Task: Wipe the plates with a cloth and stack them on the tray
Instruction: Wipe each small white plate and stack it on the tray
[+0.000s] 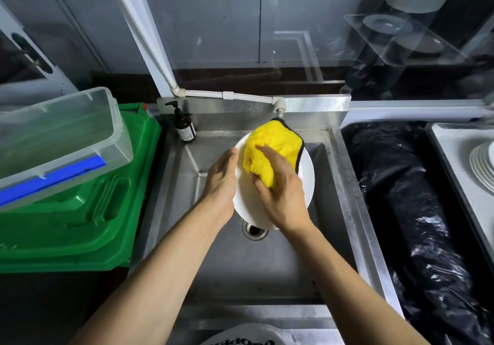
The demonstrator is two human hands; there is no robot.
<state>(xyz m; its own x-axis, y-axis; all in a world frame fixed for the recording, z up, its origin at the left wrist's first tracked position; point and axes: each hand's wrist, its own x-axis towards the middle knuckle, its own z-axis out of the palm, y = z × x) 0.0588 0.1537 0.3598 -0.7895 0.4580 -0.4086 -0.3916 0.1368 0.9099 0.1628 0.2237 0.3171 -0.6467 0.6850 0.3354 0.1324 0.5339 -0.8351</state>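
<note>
A white plate (307, 176) is held tilted over the steel sink (267, 264). My left hand (222, 181) grips its left rim, thumb on the front. My right hand (280, 189) holds a yellow cloth (275, 147) with a dark edge and presses it against the plate's face. At the far right a stack of white plates (482, 167) lies on a pale tray (451, 152).
A brown pump bottle (184, 126) stands at the sink's back left corner. A clear plastic bin (58, 141) rests on a green crate (80, 224) to the left. Black plastic wrap (406, 211) covers the counter between sink and tray. The drain (254, 231) sits below the plate.
</note>
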